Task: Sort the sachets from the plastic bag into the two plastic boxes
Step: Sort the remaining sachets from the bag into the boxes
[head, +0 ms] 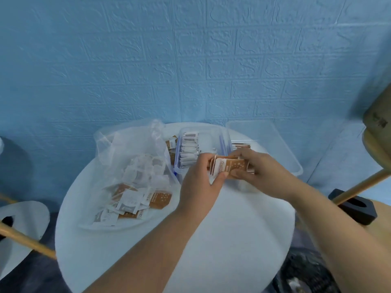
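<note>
A small stack of brown sachets (231,167) is held above the round white table (211,240), gripped from both ends. My left hand (201,187) pinches its left end and my right hand (266,172) holds its right end. To the left lies a clear plastic bag (131,166), open, with several white and brown sachets inside. Behind my hands stands a plastic box with blue clips (222,134) holding a row of white sachets (189,152). A second plastic box (283,153) to its right holds brown sachets (241,145), mostly hidden by my right hand.
A blue brick-pattern wall rises right behind the table. A wooden stool (376,144) stands at the right with a black block (355,208) under its leg. Another white stool (23,225) with a wooden leg sits at the lower left.
</note>
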